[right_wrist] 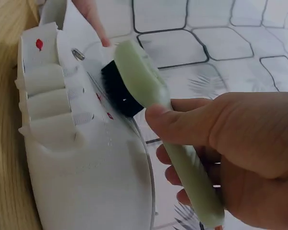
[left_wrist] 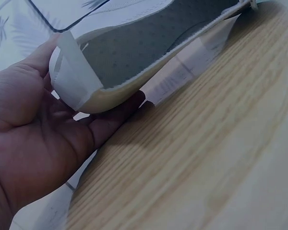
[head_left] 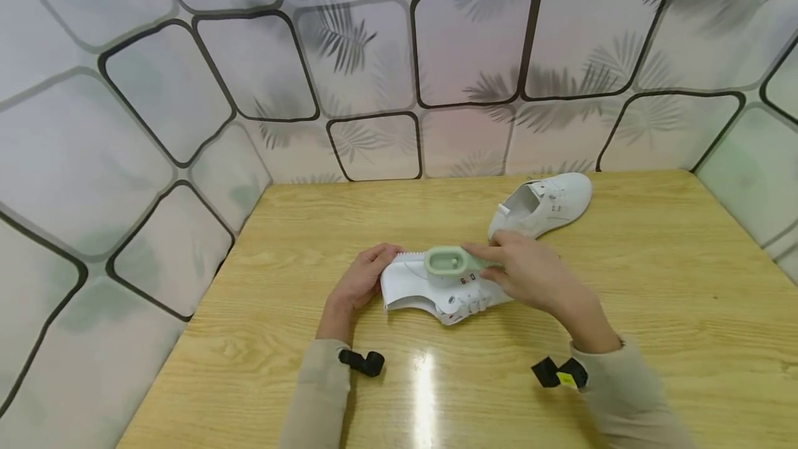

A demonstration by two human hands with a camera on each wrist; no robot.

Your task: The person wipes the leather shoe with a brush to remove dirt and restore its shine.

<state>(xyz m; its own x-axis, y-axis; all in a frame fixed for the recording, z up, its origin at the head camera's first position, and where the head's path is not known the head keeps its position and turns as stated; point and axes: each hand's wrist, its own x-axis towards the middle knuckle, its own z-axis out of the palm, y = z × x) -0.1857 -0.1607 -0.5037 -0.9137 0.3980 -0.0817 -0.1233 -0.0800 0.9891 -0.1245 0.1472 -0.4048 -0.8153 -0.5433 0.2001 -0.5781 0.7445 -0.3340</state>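
Note:
A white shoe (head_left: 414, 284) lies on its side on the wooden table, its opening toward the person. My left hand (head_left: 364, 276) grips the heel; in the left wrist view the hand (left_wrist: 43, 129) has thumb and fingers around the heel (left_wrist: 77, 79), with the grey insole showing. My right hand (head_left: 533, 272) holds a light green brush (head_left: 446, 261) by its handle. In the right wrist view the right hand (right_wrist: 230, 148) curls round the handle, and the brush's dark bristles (right_wrist: 119, 91) touch the side of the shoe (right_wrist: 91, 167) near the laces.
A second white shoe (head_left: 564, 199) stands behind the right hand, toward the table's back edge. The wooden table (head_left: 262, 255) meets a patterned wall covering (head_left: 368, 89) at the back and sides. Black devices (head_left: 372, 364) are strapped at both wrists.

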